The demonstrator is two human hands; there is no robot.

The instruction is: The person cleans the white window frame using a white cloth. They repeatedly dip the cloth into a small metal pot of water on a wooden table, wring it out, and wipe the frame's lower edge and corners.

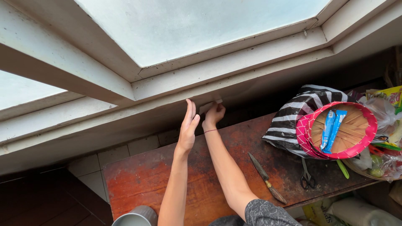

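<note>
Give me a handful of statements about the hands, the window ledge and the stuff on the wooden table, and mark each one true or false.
1. The right hand presses a small pale piece against the underside of the window ledge. True.
2. The left hand is closed in a fist around the knife. False: it is flat and open beside the right hand, holding nothing.
3. A knife lies on the wooden table, with scissors to its right. True.
4. The round woven tray is empty. False: blue packets lie in it.
5. The striped bag is red and yellow. False: it is black and white.
</note>
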